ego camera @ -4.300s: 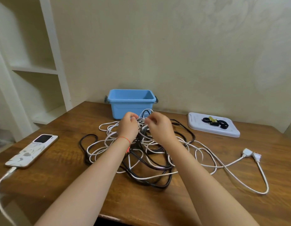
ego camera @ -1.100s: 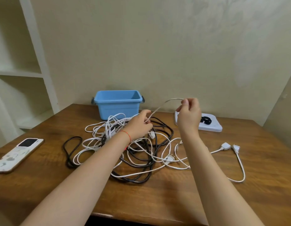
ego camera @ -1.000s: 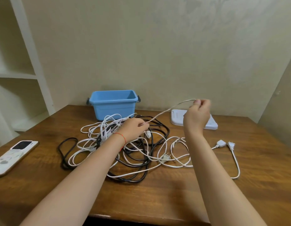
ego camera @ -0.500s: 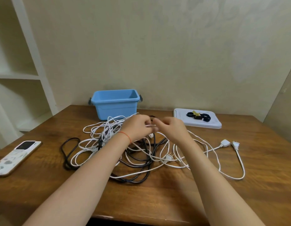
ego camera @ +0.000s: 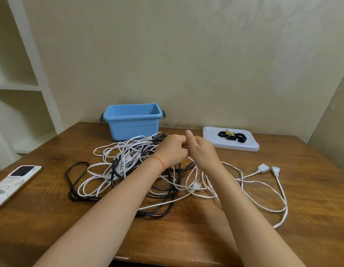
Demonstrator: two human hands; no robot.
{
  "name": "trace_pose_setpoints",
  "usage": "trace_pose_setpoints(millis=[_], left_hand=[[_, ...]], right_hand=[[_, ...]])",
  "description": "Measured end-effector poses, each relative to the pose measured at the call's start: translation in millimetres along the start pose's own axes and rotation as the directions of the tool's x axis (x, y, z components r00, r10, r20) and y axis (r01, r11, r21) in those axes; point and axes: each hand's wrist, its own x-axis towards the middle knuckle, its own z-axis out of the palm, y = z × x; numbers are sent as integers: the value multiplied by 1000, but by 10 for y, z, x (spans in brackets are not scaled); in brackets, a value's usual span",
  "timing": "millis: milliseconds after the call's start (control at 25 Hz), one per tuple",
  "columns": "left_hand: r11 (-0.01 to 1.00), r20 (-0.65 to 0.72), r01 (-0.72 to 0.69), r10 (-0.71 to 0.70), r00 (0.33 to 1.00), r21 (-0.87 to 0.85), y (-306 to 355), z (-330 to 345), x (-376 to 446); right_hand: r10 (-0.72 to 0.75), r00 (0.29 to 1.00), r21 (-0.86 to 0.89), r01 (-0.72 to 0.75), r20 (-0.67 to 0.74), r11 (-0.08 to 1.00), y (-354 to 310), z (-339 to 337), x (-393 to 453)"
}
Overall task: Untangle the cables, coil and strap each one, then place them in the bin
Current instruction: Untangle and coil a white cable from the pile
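Observation:
A tangle of white cables (ego camera: pixel 117 160) and black cables (ego camera: pixel 76 182) sprawls over the middle of the wooden table (ego camera: pixel 186 237). My left hand (ego camera: pixel 172 149) and my right hand (ego camera: pixel 201 151) meet above the heap, fingers curled together around a white strand. A white plug (ego camera: pixel 275 171) and a white socket end (ego camera: pixel 263 168) lie at the right. The blue bin (ego camera: pixel 133 121) stands behind the heap. Black straps (ego camera: pixel 232 136) lie on a white lid (ego camera: pixel 215 143) at the back right.
A phone (ego camera: pixel 14 183) in a patterned case lies at the table's left edge. White shelves (ego camera: pixel 16 85) stand to the left. The wall runs close behind the bin.
My right hand had pulled a white strand up and to the right, then came back down to my left hand over the heap. More white cable now lies spread at the right.

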Motion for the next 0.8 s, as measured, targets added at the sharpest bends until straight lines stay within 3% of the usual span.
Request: trace_pose_setpoints(millis=[80, 160, 200, 280, 320, 360, 400, 480, 560, 640, 680, 760, 800], left_hand=[[999, 13, -17, 18, 1000, -48, -78, 38, -36], [996, -9, 29, -30, 1000, -83, -193, 10, -67], [993, -35, 76, -79, 996, -90, -274, -41, -77], [989, -79, 146, -147, 986, -20, -428, -163, -108], [987, -77, 157, -154, 985, 31, -460, -191, -105], [986, -58, 151, -147, 987, 77, -434, -189, -97], [985, -33, 124, -121, 992, 122, -349, -149, -64], [986, -5, 44, -44, 999, 162, -78, -9, 30], [999, -36, 19, -18, 999, 31, 146, 107, 118], [965, -87, 107, -131, 988, -238, 200, 116, 193], [925, -81, 143, -183, 980, -353, 191, 96, 207], [881, -33, 188, -224, 974, -435, 115, 58, 197], [893, -23, 203, -232, 973, -403, 51, 36, 182]], right_hand=[[46, 999, -147, -45, 1, 988, 131, -117, 54], [87, 981, -216, -124, -174, 968, 316, -312, 140], [103, 936, -224, -186, -338, 957, 401, -452, 156], [115, 763, -260, -353, -637, 899, 548, -710, 139], [90, 705, -319, -426, -703, 847, 589, -754, 137], [42, 699, -404, -461, -714, 790, 604, -725, 153], [-16, 744, -489, -423, -668, 763, 563, -643, 175], [-118, 877, -554, -185, -466, 811, 399, -331, 165], [-141, 950, -254, 69, -277, 965, 188, -118, 73], [-72, 991, 70, 80, -112, 994, 77, -108, -14], [-64, 997, 112, 68, -33, 991, 57, -155, -45], [-51, 998, 0, 51, 33, 999, 173, -309, -54], [0, 1000, -54, -1, -24, 999, 260, -415, -27]])
